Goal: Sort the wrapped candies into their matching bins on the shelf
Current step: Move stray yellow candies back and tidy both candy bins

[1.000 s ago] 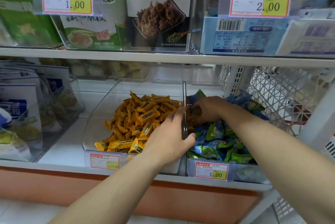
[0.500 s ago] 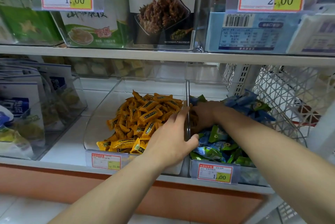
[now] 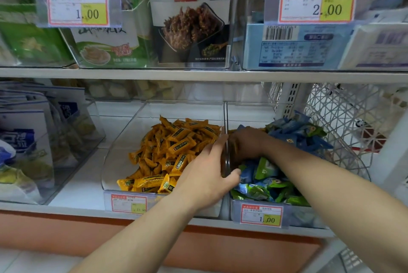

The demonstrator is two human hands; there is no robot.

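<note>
Two clear bins stand side by side on the lower shelf. The left bin (image 3: 120, 146) holds a pile of orange wrapped candies (image 3: 174, 151). The right bin (image 3: 306, 215) holds blue and green wrapped candies (image 3: 271, 177). My left hand (image 3: 205, 180) straddles the clear wall between the bins, with its fingers on the orange side and its thumb hooked over the blue-green side. My right hand (image 3: 248, 143) is down in the right bin against that wall. Its fingers curl round a few orange candies (image 3: 231, 132), mostly hidden by the hand and the wall.
Price tags (image 3: 129, 204) (image 3: 261, 216) hang on the bin fronts. A clear bin of white and blue packets (image 3: 28, 140) stands at the left, and a white wire basket (image 3: 344, 118) at the right. The upper shelf (image 3: 198, 74), with snack boxes, overhangs the bins.
My right hand has curled tighter against the dividing wall inside the right bin. My left hand has kept its hold on that wall. The view has shifted slightly.
</note>
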